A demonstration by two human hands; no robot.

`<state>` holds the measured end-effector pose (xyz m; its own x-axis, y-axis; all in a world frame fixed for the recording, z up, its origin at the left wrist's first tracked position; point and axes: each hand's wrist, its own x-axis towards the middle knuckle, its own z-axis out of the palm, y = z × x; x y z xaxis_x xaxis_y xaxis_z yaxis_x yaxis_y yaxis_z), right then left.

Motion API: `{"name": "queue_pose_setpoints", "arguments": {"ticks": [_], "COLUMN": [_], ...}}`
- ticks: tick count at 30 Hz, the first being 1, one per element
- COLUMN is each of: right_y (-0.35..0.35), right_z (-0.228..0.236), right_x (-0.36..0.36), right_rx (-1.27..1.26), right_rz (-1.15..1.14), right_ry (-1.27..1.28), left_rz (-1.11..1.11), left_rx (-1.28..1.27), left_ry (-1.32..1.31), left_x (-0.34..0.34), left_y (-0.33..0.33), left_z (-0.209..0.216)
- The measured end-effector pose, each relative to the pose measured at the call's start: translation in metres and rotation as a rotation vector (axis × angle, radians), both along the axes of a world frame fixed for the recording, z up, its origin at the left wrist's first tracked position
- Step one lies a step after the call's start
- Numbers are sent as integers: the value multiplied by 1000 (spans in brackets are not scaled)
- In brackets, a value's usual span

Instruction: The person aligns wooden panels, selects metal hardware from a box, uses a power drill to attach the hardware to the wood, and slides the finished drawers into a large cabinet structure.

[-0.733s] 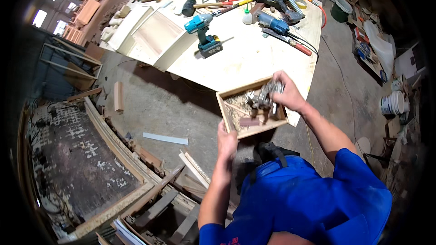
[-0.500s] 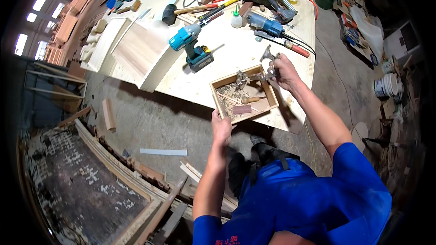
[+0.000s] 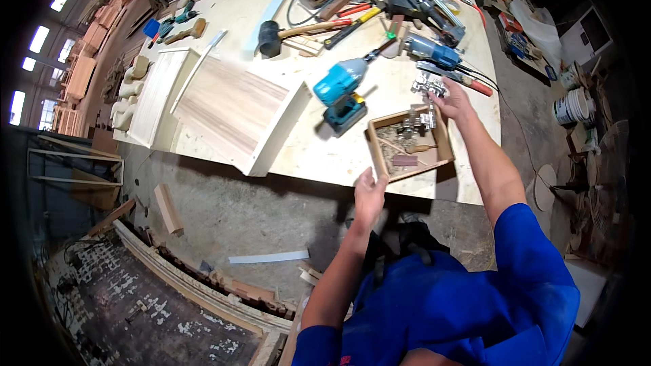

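Head view: your left hand [image 3: 369, 198] grips the wooden box [image 3: 443, 141] at its near left corner; your right hand [image 3: 453, 99] clutches metal fittings [image 3: 427, 84], far right.

Left arm [image 3: 342, 261] held lower, right arm [image 3: 491, 163] stretched farther ahead

Both arms are bared at the forearm and slanted inward. The left hand [image 3: 370, 195] is held in front of the body, its thumb parted from the fingers in a grip. The right hand [image 3: 453, 99] is reached farther forward, its fingers curled in a grasp and pointed leftward. The two hands are held well apart.
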<state>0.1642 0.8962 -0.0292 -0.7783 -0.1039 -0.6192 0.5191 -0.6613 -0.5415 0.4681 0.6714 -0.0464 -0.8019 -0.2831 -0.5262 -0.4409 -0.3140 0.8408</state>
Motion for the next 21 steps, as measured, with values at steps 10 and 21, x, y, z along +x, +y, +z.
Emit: {"name": "queue_pose_setpoints", "arguments": {"ticks": [10,21], "right_y": [-59,-366], "right_z": [76,119], "right_x": [139,235], "right_rx": [1145,784], "right_rz": [90,776], "right_ry": [494,962], "left_rz": [107,280], "left_rx": [129,66], "left_ry": [-163,65], "left_x": [152,108], "left_y": [-182,-336], "left_z": [71,120]}}
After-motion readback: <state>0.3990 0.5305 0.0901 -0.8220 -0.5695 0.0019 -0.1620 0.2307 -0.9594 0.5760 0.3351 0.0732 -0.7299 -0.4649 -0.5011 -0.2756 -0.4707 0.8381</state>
